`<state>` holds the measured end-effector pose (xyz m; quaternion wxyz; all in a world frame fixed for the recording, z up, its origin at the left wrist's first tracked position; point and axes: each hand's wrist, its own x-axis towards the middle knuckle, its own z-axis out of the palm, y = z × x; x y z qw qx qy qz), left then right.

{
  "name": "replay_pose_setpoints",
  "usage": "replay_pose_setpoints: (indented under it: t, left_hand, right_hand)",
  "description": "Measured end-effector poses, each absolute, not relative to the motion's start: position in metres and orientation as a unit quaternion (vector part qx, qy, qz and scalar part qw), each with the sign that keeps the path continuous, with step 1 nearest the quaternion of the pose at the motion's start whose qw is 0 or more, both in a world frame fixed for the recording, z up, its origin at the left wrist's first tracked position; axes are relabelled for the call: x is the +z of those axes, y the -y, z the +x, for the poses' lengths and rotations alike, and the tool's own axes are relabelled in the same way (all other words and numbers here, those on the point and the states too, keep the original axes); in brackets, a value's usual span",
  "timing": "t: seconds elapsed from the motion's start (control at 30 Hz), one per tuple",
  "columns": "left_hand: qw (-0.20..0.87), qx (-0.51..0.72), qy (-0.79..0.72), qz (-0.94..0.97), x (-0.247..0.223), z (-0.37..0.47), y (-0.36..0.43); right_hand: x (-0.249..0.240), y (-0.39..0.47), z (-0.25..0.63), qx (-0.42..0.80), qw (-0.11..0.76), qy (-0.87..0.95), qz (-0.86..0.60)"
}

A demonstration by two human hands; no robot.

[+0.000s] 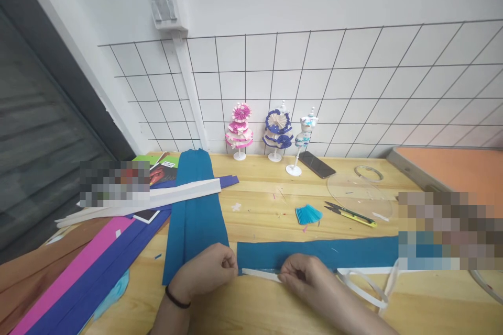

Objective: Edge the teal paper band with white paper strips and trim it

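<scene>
White Strip Pinched Over Teal Crepe Paper

And here's the right hand (pixel 308 275), thumb and fingertip clamped on a narrow white strip (pixel 261 274), possibly tape backing! It runs along the lower edge of the teal crepe paper (pixel 340 251), laid out toward the near edge of the table (pixel 255 227). The left hand (pixel 210 271), fingertips drawn together, sits at the paper's left end; whether it grips anything, I can't tell. The paper should be feather-light, soft, easily stretched or torn: best held flat by its corners. Near the back-left corner, a package label (pixel 168 165) is too small to read.
</scene>
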<state>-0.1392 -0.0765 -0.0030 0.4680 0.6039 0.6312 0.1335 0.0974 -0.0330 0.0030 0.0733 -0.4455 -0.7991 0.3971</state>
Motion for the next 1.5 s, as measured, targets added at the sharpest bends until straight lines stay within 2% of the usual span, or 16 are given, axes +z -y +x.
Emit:
replay_pose_setpoints:
  t: [1.5]
  left_hand:
    - [0.489, 0.129, -0.617, 0.603, -0.003, -0.139, 0.076]
  right_hand:
    - [0.003, 0.035, 0.098, 0.402, 0.087, 0.804, -0.43]
